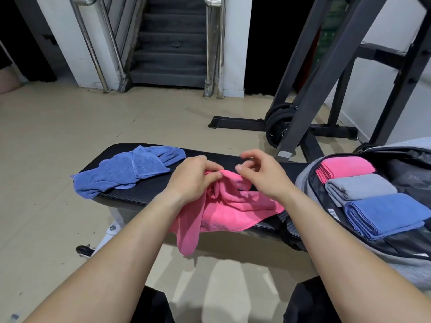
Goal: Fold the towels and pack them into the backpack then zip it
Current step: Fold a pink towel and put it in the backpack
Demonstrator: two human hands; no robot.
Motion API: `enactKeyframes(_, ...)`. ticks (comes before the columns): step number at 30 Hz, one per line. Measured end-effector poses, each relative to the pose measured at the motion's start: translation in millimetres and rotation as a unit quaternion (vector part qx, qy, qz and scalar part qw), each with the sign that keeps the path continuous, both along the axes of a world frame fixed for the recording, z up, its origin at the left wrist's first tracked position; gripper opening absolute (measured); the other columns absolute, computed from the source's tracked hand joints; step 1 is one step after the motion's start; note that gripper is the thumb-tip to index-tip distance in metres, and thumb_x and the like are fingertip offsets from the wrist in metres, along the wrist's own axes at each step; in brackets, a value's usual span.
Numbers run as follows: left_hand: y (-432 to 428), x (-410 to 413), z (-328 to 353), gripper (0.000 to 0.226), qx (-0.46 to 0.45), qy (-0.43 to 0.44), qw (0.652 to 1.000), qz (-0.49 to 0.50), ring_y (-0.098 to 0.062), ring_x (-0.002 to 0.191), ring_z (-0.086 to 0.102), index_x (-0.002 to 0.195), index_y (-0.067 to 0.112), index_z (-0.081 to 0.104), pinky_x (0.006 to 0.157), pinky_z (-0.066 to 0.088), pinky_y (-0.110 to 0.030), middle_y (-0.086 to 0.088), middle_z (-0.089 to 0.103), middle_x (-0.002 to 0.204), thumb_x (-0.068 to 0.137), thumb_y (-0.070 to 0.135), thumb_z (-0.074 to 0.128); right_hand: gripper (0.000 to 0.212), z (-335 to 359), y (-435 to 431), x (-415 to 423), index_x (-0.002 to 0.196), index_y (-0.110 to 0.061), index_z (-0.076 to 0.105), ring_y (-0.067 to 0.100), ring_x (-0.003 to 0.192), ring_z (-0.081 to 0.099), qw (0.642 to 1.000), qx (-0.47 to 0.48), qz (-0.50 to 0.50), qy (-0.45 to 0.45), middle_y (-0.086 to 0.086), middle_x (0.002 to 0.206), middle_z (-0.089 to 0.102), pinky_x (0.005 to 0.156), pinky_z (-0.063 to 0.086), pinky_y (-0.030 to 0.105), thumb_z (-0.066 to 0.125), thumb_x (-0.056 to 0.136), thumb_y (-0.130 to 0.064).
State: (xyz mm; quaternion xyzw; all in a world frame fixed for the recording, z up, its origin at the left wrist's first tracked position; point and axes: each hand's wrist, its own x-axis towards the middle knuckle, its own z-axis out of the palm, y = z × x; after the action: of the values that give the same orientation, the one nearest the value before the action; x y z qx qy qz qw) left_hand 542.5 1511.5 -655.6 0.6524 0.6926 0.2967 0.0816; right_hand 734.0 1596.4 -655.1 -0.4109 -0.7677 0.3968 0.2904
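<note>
Pinching pink towel (233, 210), L hand (193, 178); R hand (263, 178) slack. 3 folded towels (359, 187) in backpack (410, 271).

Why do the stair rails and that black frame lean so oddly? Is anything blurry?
Head view: the wide-angle lens tilts the stair rails and black rack outward; the light is soft and even, with a faint shadow under the bench; the pink towel looks sharp.
</note>
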Motion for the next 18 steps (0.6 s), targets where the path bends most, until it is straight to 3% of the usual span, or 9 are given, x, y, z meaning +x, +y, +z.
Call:
enactKeyframes(3, 0.1, 0.7, -2.6, 0.017, -0.007, 0.006, 1.000, 0.015, -0.014, 0.086, 0.058, 0.107, 0.040, 0.075, 0.078, 0.047, -0.036, 0.008, 0.058, 0.083, 0.093, 0.038, 0.065, 0.006, 2.4, -0.7, 0.3, 0.086, -0.028, 0.072, 0.003, 0.068, 0.063, 0.997, 0.050, 0.017, -0.049, -0.010, 0.072, 0.070, 0.072, 0.049, 0.026, 0.070, 0.090, -0.023)
enactKeyframes(7, 0.3, -5.6, -4.2, 0.019, 0.000, -0.004, 0.999, 0.036, -0.016, 0.091, 0.060, 0.109, 0.037, 0.075, 0.080, 0.049, -0.038, 0.009, 0.061, 0.087, 0.094, 0.038, 0.064, 0.018, 6.7, -5.6, 4.8, 0.085, -0.028, 0.074, 0.010, 0.080, 0.069, 0.995, -0.002, 0.083, -0.048, -0.008, 0.081, 0.074, 0.078, 0.055, 0.033, 0.077, 0.083, -0.045)
enactKeyframes(10, 0.9, -5.3, -3.3, 0.019, 0.001, -0.013, 0.999, 0.040, -0.015, 0.093, 0.061, 0.109, 0.035, 0.075, 0.082, 0.049, -0.037, 0.009, 0.064, 0.090, 0.093, 0.038, 0.065, 0.011, 3.5, -5.8, 2.9, 0.079, -0.028, 0.072, 0.014, 0.074, 0.070, 0.994, 0.029, 0.078, -0.065, -0.006, 0.077, 0.073, 0.075, 0.058, 0.041, 0.078, 0.085, -0.034)
enactKeyframes(15, -0.5, -6.0, -1.3, 0.017, -0.020, -0.061, 0.997, 0.048, -0.007, 0.095, 0.064, 0.103, 0.029, 0.076, 0.086, 0.049, -0.029, 0.014, 0.074, 0.095, 0.089, 0.037, 0.071, 0.014, -0.4, 8.7, 5.1, 0.078, -0.022, 0.071, 0.024, 0.069, 0.067, 0.992, 0.089, -0.052, -0.073, 0.000, 0.068, 0.070, 0.061, 0.049, 0.027, 0.072, 0.090, -0.029)
enactKeyframes(18, -2.1, -10.4, 0.2, 0.020, -0.014, -0.113, 0.991, 0.071, -0.003, 0.099, 0.062, 0.108, 0.022, 0.076, 0.083, 0.044, -0.016, 0.013, 0.072, 0.103, 0.091, 0.027, 0.068, 0.020, -8.9, 25.5, 16.9, 0.072, -0.025, 0.066, 0.025, 0.081, 0.067, 0.967, 0.102, -0.183, -0.146, -0.002, 0.075, 0.069, 0.071, 0.052, 0.033, 0.068, 0.088, -0.036)
